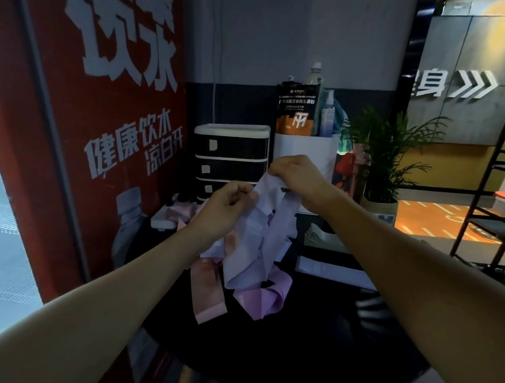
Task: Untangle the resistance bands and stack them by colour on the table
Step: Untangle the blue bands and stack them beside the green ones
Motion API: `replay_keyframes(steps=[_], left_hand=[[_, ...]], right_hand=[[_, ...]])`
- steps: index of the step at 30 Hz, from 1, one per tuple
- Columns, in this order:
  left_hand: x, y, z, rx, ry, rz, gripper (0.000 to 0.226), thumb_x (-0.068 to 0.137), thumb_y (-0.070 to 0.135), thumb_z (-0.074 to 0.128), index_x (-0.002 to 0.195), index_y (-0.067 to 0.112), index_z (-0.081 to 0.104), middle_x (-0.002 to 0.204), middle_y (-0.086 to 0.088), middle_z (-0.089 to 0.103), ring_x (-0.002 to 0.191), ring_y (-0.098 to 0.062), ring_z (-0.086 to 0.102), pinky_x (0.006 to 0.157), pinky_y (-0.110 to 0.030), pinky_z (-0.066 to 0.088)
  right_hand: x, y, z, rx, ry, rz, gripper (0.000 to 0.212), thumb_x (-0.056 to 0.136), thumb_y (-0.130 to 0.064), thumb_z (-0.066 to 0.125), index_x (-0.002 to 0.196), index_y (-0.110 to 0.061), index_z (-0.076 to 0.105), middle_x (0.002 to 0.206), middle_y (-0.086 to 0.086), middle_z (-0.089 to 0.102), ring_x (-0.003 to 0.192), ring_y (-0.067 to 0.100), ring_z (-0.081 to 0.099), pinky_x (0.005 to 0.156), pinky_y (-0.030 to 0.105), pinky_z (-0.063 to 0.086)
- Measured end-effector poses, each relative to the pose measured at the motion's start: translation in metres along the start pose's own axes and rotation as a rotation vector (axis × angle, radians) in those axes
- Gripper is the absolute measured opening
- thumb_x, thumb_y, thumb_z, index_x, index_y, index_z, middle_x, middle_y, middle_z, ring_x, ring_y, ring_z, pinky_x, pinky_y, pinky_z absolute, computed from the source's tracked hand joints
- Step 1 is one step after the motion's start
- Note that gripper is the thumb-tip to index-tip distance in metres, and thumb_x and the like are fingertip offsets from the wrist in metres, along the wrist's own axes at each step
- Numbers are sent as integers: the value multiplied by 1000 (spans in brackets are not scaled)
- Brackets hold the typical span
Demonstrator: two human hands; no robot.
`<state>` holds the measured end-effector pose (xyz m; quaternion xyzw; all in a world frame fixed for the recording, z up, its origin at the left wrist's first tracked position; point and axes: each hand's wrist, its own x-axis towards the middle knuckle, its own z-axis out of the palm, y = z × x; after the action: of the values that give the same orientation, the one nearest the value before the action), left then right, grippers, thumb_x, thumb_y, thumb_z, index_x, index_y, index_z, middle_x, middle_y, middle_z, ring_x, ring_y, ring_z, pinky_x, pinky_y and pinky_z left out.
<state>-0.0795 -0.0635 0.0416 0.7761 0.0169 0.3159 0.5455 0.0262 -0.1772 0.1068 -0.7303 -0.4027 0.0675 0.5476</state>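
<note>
Dark round table (311, 351) by red wall; left hand (226, 206) and right hand (296, 174) pinch lavender band (270, 235).

Front: bare table (311, 345), open.
Back: drawers (231, 157), white bag (304, 148) block.
Left: red panel (83, 156) walls off.

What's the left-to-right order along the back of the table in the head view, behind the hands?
Red water poster → black drawer unit → white bag holding the powder pouch and spray bottle → potted palm → black metal shelf.
</note>
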Motion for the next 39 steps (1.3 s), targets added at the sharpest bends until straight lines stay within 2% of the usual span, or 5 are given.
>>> replay_keyframes(steps=[12, 18, 22, 27, 39], left_hand=[[18, 10, 1, -266, 176, -116, 11, 91, 12, 56, 81, 14, 59, 57, 13, 64, 60, -4, 57, 65, -22, 47], [29, 26, 14, -312, 186, -86, 9, 91, 11, 57, 82, 12, 59, 75, -2, 64, 71, -12, 60, 69, -24, 52], [34, 34, 13, -27, 175, 9, 18, 83, 18, 68, 94, 19, 53, 90, 3, 58, 81, -9, 56, 67, -20, 44], [40, 48, 10, 107, 79, 68, 30, 81, 14, 69, 104, 20, 50, 98, 3, 55, 89, -12, 57, 73, -22, 50], [62, 87, 29, -354, 185, -40, 23, 91, 10, 56, 114, 10, 58, 102, -5, 64, 87, -17, 62, 79, -31, 55]], right_hand=[[-17, 20, -15, -34, 37, -126, 13, 90, -8, 57, 98, -6, 66, 98, 9, 65, 86, 9, 56, 69, 9, 43], [-23, 15, -11, -191, -3, -283, 4, 84, -10, 66, 88, -10, 64, 79, 2, 62, 68, 7, 55, 69, 21, 47], [-16, 9, -21, -197, 133, -330, 6, 87, -8, 62, 83, -10, 65, 75, 10, 63, 70, 19, 56, 73, 36, 49], [-16, -8, -30, -211, 130, -371, 6, 87, -9, 62, 88, -7, 67, 76, -1, 61, 66, 5, 52, 70, 19, 43], [-38, 31, -39, -178, -103, -20, 28, 77, -8, 73, 99, 8, 66, 103, 20, 68, 93, 31, 65, 85, 44, 53]])
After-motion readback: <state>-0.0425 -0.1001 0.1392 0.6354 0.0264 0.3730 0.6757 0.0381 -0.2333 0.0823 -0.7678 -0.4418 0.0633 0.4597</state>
